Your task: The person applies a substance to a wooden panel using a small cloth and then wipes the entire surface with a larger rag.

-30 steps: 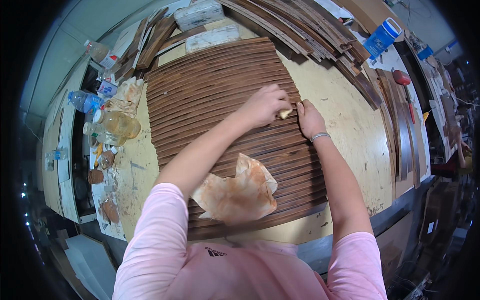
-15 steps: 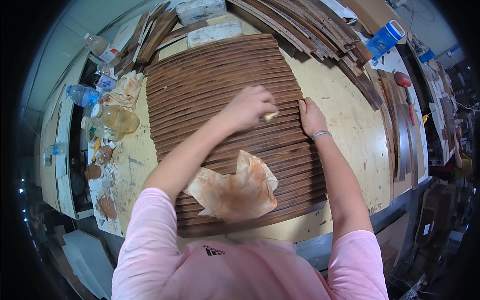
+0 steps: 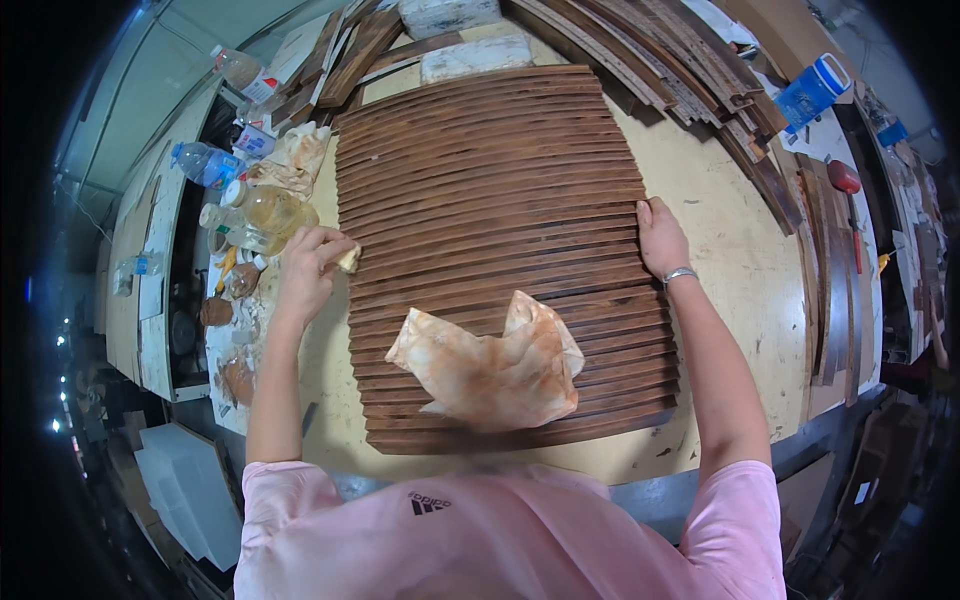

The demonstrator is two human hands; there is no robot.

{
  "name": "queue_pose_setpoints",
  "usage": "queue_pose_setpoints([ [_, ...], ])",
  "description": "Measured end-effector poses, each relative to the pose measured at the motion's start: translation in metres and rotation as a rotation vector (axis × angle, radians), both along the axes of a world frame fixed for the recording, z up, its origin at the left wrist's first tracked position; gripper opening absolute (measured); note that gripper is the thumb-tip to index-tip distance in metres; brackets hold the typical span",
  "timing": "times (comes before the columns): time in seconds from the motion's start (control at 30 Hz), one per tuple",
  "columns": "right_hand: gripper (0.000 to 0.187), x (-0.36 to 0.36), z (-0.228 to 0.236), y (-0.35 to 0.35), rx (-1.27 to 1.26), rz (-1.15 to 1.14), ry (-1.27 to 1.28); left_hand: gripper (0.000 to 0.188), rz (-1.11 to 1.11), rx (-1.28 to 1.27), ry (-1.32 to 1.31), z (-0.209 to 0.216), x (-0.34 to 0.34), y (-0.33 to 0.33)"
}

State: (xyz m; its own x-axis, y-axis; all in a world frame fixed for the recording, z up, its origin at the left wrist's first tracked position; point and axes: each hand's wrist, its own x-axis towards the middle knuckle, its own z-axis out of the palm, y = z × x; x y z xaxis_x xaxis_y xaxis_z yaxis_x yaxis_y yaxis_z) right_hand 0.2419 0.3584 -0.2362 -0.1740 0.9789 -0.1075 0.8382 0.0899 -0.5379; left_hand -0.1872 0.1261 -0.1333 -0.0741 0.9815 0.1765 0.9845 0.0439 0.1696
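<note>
A dark brown panel of ridged wooden strips (image 3: pixel 490 190) lies flat on the pale table. At its left edge my left hand (image 3: pixel 312 270) pinches a small cream-coloured pad (image 3: pixel 350 260); whether it is sponge or folded cloth I cannot tell. My right hand (image 3: pixel 662 238) grips the panel's right edge, thumb on top and the other fingers mostly hidden. A crumpled white cloth with orange-brown stains (image 3: pixel 490 375) rests on the near part of the panel, touched by neither hand.
Beside my left hand stand a jar of yellowish liquid (image 3: pixel 280 215), several bottles and another stained cloth (image 3: pixel 300 160). Wooden strips (image 3: pixel 660 60) are stacked along the back and right. A blue bottle (image 3: pixel 808 95) and a red-headed tool (image 3: pixel 843 177) sit at the far right.
My left hand has swept left with the pad, from the middle of the panel to its left edge. My right hand keeps its hold on the right edge. The whole view has shifted slightly.
</note>
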Motion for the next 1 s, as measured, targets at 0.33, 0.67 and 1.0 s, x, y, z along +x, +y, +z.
queue_pose_setpoints([
  [0.33, 0.042, 0.038, -0.034, -0.022, -0.130, -0.037, 0.865, 0.035, -0.520, 0.168, -0.336, -0.030, 0.179, 0.148],
  [0.67, 0.030, 0.044, -0.066, -0.016, -0.009, -0.048, 0.779, 0.018, -0.615, 0.395, -0.259, -0.054, 0.281, 0.242],
  [1.0, 0.028, 0.044, -0.056, -0.015, 0.011, -0.085, 0.697, 0.020, -0.587, 0.357, -0.138, -0.036, 0.288, 0.213],
])
